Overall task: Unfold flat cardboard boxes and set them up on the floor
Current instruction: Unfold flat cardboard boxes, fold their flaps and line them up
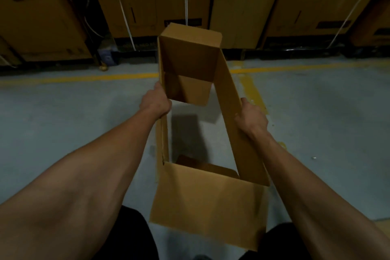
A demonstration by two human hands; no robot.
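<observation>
A brown cardboard box [211, 196] is spread into an open rectangular tube in front of me, held above the grey floor [73, 112]. I look down through it and see the floor inside. My left hand [155, 103] grips its left wall near the middle. My right hand [250, 117] grips the right wall at about the same height. A flap hangs towards me at the near end, and another flap is folded inward at the far end.
Tall stacks of cardboard cartons [147, 0] bound with white straps stand along the far side on dark pallets. Yellow lines [84, 78] are painted on the floor ahead of the box. My dark-clad legs [135, 238] show at the bottom edge.
</observation>
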